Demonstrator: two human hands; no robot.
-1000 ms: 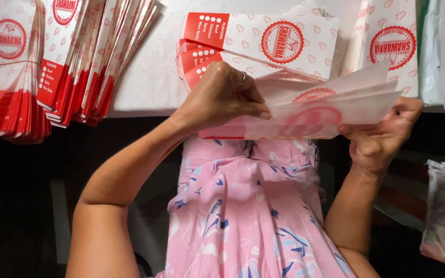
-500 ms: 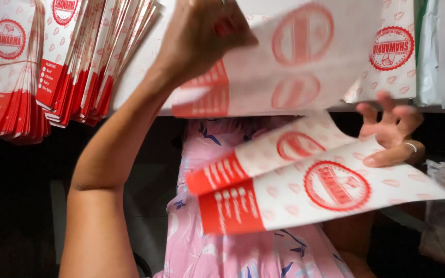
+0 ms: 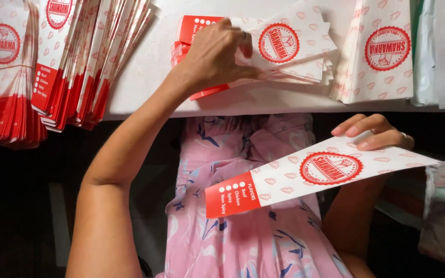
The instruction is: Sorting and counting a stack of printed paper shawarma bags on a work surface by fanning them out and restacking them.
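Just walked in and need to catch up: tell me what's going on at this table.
A person in a pink floral dress is handling red-and-white paper sleeves. The left hand presses on a small pile of sleeves on the white table. The right hand holds a single sleeve over the lap. More stacks stand fanned at the left and right.

left hand (image 3: pixel 217 54) now pressing sleeve onto table stack (image 3: pixel 284 51), right hand (image 3: pixel 374 133) lowered
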